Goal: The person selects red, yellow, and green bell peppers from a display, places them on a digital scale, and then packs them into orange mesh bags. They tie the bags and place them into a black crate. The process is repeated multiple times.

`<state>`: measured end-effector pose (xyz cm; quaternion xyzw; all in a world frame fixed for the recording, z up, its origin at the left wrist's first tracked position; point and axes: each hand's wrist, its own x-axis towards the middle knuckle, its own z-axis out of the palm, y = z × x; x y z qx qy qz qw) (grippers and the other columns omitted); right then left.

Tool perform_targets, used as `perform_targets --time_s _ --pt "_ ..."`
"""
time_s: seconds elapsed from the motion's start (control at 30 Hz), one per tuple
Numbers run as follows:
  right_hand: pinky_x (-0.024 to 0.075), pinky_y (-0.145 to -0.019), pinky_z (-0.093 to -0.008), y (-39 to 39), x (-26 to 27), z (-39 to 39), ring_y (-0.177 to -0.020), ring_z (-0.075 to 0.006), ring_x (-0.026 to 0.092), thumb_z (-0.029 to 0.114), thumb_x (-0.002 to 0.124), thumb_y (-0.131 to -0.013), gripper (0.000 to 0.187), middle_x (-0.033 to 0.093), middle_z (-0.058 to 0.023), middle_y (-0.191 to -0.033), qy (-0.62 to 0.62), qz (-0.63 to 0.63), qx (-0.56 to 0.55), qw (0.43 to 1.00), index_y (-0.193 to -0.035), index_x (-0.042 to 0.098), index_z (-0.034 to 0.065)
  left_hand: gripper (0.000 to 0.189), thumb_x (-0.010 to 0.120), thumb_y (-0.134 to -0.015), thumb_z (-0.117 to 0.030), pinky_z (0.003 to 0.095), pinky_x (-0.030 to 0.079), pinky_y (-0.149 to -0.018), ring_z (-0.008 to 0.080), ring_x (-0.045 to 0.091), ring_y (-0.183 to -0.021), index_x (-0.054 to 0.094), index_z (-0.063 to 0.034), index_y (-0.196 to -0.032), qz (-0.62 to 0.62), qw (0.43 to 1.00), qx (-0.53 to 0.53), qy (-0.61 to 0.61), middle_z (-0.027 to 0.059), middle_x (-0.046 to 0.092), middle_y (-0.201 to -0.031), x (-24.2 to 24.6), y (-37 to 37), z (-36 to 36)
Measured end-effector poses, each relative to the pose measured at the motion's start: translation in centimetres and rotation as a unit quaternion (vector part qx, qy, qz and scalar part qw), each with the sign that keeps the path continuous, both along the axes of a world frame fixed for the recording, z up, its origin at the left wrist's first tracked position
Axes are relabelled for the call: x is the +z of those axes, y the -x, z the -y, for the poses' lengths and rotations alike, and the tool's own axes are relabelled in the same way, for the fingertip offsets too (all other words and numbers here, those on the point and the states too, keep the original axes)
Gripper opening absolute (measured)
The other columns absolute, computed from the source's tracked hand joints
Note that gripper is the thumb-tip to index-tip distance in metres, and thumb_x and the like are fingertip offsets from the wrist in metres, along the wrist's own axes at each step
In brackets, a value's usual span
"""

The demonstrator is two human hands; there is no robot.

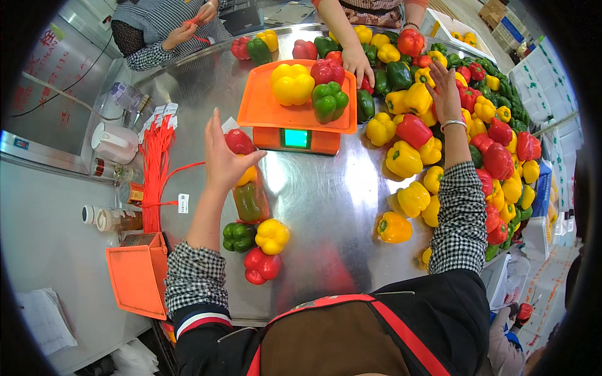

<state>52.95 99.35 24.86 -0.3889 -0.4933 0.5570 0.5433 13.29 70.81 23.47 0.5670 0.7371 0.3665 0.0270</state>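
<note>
My left hand (pixel 228 157) is raised with fingers apart and nothing in it, above a red net bag of bell peppers (pixel 250 202). To the right, my right hand (pixel 444 89) is spread over a large pile of bell peppers (pixel 416 96); no pepper is plainly gripped. Between them stands an orange digital scale (pixel 263 136) with a lit display. Its orange tray (pixel 251 101) holds a yellow pepper (pixel 292 84), a red pepper (pixel 328 71) and a green pepper (pixel 330 102). Nearer me lie a loose green pepper (pixel 239 237), a yellow pepper (pixel 272 236) and a red pepper (pixel 262 266).
Red net bags with tags (pixel 157 164) lie along the steel table's left side, beside a white jug (pixel 114 142), jars and an orange box (pixel 137 277). Across the table, a co-worker's hand (pixel 358 63) touches the peppers; another co-worker (pixel 181 35) handles red netting.
</note>
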Motion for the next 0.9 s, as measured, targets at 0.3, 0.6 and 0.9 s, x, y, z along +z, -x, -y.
perform_targets --time_s 0.3,0.6,0.9 --pt "0.0315 -0.109 -0.0423 8.9 -3.5 -2.8 -0.136 -0.0250 0.034 0.060 0.035 -0.096 0.070 0.042 -0.0130 -0.143 0.019 0.014 0.061 0.998 -0.142 0.037 0.0064 0.139 0.093 -0.047 -0.036 0.0429 0.027 -0.112 0.0389 0.020 -0.140 0.003 -0.0021 -0.148 0.010 0.998 -0.060 0.005 0.0256 0.012 -0.151 -2.2 -0.4 -4.7" --pt "0.0453 -0.089 -0.0259 21.0 -7.2 -0.7 -0.100 -0.0141 0.057 0.022 0.073 -0.080 0.039 0.061 -0.0053 -0.108 -0.082 0.101 0.139 0.982 -0.113 0.061 0.0053 0.143 0.093 -0.047 -0.036 0.0471 0.029 -0.110 0.0436 0.018 -0.137 -0.004 -0.0067 -0.147 0.076 0.997 -0.010 -0.030 0.0277 0.011 -0.147 -4.3 -7.6 -13.1" --pt "0.0449 -0.090 -0.0316 12.0 -6.6 16.3 -0.099 -0.0172 0.056 0.020 0.074 -0.077 0.043 0.060 -0.0086 -0.107 -0.094 0.077 -0.006 0.993 -0.113 0.057 0.0035 0.125 0.090 -0.049 -0.027 0.0509 0.039 -0.103 0.0539 0.026 -0.131 0.013 -0.0145 -0.148 0.053 0.983 -0.113 -0.131 0.0334 0.009 -0.146 -5.2 -12.5 1.0"
